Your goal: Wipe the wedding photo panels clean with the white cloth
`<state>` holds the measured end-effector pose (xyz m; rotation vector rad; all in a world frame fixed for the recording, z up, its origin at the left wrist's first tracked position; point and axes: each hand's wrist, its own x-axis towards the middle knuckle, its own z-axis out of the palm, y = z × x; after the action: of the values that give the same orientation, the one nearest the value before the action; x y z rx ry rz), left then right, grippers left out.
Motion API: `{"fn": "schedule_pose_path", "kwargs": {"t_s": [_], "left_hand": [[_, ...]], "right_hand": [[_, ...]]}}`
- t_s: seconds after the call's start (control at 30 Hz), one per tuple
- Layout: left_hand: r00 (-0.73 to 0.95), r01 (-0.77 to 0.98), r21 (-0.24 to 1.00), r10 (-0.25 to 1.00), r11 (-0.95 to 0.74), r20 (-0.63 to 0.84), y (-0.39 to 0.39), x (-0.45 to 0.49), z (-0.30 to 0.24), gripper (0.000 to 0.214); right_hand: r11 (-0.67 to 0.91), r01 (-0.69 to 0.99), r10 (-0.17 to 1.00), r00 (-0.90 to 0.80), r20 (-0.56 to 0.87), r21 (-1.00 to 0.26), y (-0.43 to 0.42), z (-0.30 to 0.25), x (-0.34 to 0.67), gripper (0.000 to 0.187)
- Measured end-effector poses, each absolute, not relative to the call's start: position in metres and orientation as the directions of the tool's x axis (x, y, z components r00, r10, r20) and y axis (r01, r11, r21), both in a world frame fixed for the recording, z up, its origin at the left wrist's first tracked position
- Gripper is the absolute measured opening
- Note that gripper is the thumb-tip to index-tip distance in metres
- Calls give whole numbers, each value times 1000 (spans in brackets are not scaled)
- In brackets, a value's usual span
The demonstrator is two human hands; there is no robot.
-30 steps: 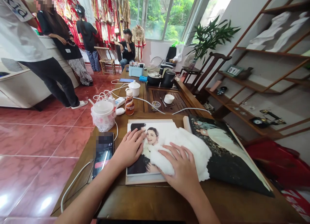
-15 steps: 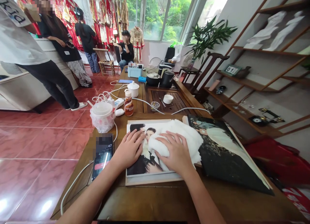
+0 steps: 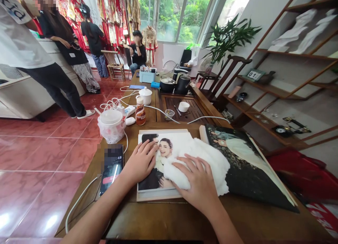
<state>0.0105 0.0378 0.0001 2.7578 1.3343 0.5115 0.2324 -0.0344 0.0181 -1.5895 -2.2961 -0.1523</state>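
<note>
A photo print of a couple [image 3: 166,153] lies on a pale panel [image 3: 158,195] at the table's near side. My left hand [image 3: 141,161] rests flat on the print's left part, fingers stretched out and holding nothing. My right hand [image 3: 199,179] is curved over a bunched white cloth [image 3: 218,166], pressing it against the print's right part. The cloth spreads past the print's right edge and hides much of that side. Beside it, a larger dark framed photo [image 3: 248,177] with a pale gown lies at the right, partly under the cloth's edge.
Left of the print are a phone [image 3: 112,170] with a white cable, a bag-lined white tub [image 3: 111,126] and a brown bottle [image 3: 140,112]. Farther back stand a lidded white pot [image 3: 145,96], a white cup [image 3: 183,106] and a black kettle [image 3: 182,85]. Several people are beyond.
My right hand has slid the white cloth right and slightly toward me, uncovering more of the print, including one printed face. My left hand has stayed in place.
</note>
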Motion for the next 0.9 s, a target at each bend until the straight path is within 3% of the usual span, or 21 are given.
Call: {"fn": "schedule_pose_path", "kwargs": {"t_s": [0.37, 0.9], "left_hand": [[568, 756, 184, 769, -628, 292, 32, 12, -3, 40], [580, 754, 169, 764, -635, 283, 37, 12, -1, 42]], "right_hand": [[347, 933, 879, -286, 382, -99, 5, 14, 231, 35], [374, 921, 882, -319, 346, -105, -30, 16, 232, 38]]}}
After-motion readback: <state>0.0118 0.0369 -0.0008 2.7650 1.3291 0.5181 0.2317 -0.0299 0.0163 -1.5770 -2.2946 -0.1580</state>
